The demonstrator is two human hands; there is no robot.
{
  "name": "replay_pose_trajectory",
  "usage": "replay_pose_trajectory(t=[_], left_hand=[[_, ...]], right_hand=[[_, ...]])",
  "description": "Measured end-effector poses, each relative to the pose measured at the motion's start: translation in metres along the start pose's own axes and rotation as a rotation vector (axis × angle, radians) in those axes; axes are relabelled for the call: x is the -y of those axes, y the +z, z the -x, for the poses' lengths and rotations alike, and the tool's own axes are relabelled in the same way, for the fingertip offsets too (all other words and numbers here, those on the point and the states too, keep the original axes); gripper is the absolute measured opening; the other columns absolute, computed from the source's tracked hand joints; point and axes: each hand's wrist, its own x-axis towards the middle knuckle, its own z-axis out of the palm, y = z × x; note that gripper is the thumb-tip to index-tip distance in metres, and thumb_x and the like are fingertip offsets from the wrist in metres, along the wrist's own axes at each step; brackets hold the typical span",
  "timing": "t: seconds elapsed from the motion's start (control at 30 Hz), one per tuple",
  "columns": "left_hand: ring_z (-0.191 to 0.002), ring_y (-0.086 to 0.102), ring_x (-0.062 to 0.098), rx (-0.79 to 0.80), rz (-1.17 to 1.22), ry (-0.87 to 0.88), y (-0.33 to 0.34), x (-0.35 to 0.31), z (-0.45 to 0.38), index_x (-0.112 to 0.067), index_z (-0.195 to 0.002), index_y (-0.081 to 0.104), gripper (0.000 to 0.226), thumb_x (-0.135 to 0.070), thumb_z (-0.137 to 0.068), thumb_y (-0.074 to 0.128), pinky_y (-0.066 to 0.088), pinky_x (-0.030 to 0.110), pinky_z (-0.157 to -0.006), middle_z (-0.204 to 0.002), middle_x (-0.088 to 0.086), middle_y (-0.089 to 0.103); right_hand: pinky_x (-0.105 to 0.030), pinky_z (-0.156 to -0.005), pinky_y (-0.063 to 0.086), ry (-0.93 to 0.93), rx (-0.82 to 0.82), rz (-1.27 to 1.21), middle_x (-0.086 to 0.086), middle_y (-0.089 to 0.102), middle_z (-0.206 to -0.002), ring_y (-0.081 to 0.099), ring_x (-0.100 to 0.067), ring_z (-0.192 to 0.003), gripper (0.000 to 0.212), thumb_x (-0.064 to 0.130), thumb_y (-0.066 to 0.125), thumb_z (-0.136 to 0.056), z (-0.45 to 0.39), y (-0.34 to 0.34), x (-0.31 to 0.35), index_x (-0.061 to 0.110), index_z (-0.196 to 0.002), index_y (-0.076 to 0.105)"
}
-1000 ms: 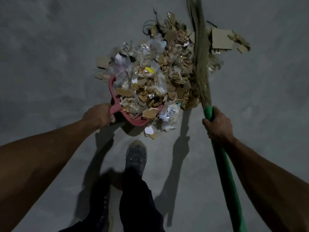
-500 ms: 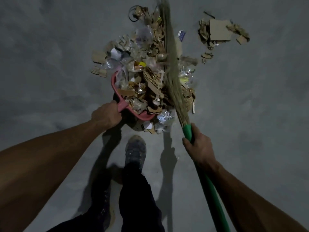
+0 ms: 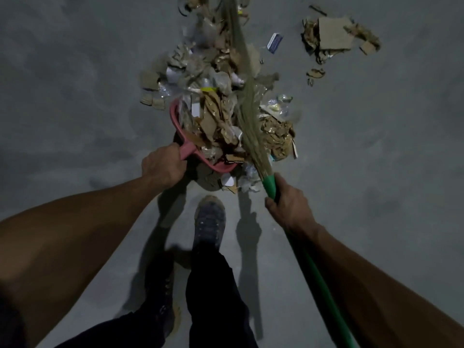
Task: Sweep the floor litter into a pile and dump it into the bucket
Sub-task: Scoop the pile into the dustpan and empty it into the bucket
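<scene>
Gripping pink dustpan [image 3: 187,146] w/ left hand [image 3: 162,167] (grip closed), right hand [image 3: 288,204] fisted round broom [image 3: 251,136], both arms outstretched.

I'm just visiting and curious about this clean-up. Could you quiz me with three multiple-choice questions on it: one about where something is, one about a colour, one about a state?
1. Where does the big cardboard piece lie?
A. in the dustpan
B. apart from the pile, far right
C. under the shoe

2. What colour is the broom handle?
A. green
B. red
C. white

3. How is the dustpan now?
A. empty
B. lying unheld on the floor
C. heaped with litter, held by the left hand

Answers:
1 B, bare floor separates it from the pile.
2 A, green shows above and below the right hand.
3 C, scraps cover the pan and fingers wrap its handle.
</scene>
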Motion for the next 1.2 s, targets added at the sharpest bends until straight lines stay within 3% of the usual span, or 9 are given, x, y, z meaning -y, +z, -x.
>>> replay_pose_trajectory(t=[0.17, 0.33, 0.47, 0.57, 0.87, 1.2], left_hand=[[-0.080, 0.054, 0.029, -0.050, 0.043, 0.016, 0.005, 0.010, 0.016, -0.016, -0.094, 0.049, 0.011, -0.026, -0.093, 0.054, 0.040, 0.032, -0.068, -0.089, 0.008, 0.056], [-0.080, 0.058, 0.029, -0.127, 0.085, 0.015, 0.000, 0.020, 0.047, -0.015, -0.093, 0.056, 0.012, -0.027, -0.089, 0.055, 0.042, 0.032, -0.068, -0.086, 0.007, 0.059], [-0.078, 0.057, 0.027, -0.169, 0.145, 0.043, -0.021, 0.022, 0.091, -0.017, -0.093, 0.058, 0.010, -0.026, -0.091, 0.055, 0.041, 0.031, -0.067, -0.083, 0.006, 0.060], [-0.079, 0.057, 0.027, -0.189, 0.186, 0.039, -0.047, 0.022, 0.136, -0.019, -0.091, 0.058, 0.012, -0.031, -0.093, 0.054, 0.038, 0.030, -0.066, -0.083, 0.004, 0.060], [-0.081, 0.053, 0.027, -0.255, 0.260, 0.054, -0.141, 0.011, 0.314, -0.017, -0.095, 0.061, 0.022, -0.038, -0.092, 0.053, 0.036, 0.031, -0.069, -0.086, 0.005, 0.055], [-0.077, 0.056, 0.031, -0.378, 0.296, 0.065, -0.198, 0.023, 0.487, -0.016, -0.087, 0.059, 0.018, -0.032, -0.090, 0.052, 0.037, 0.032, -0.065, -0.083, 0.007, 0.060]], right_hand=[[-0.034, -0.074, 0.044, 0.043, 0.004, 0.032, -0.015, 0.063, -0.117, 0.060, -0.037, -0.100, 0.066, 0.026, 0.059, -0.089, 0.026, 0.029, 0.003, 0.019, -0.149, 0.031], [-0.036, -0.073, 0.048, 0.044, -0.047, -0.053, -0.014, 0.064, -0.108, 0.060, -0.034, -0.092, 0.061, 0.026, 0.057, -0.089, 0.066, 0.034, 0.016, 0.022, -0.145, 0.033], [-0.041, -0.080, 0.052, 0.052, -0.119, -0.085, -0.014, 0.063, -0.113, 0.061, -0.035, -0.099, 0.067, 0.027, 0.057, -0.090, 0.114, 0.024, 0.032, 0.023, -0.150, 0.028], [-0.040, -0.084, 0.051, 0.041, -0.166, -0.093, -0.015, 0.062, -0.120, 0.060, -0.035, -0.105, 0.070, 0.026, 0.057, -0.091, 0.160, 0.005, 0.047, 0.020, -0.153, 0.026], [-0.039, -0.077, 0.048, 0.005, -0.284, -0.051, -0.014, 0.064, -0.113, 0.060, -0.038, -0.101, 0.068, 0.027, 0.059, -0.088, 0.335, -0.061, 0.089, 0.018, -0.149, 0.032], [-0.036, -0.071, 0.043, -0.123, -0.388, 0.016, -0.013, 0.065, -0.109, 0.060, -0.036, -0.097, 0.066, 0.028, 0.059, -0.087, 0.499, -0.107, 0.112, 0.022, -0.147, 0.034]])
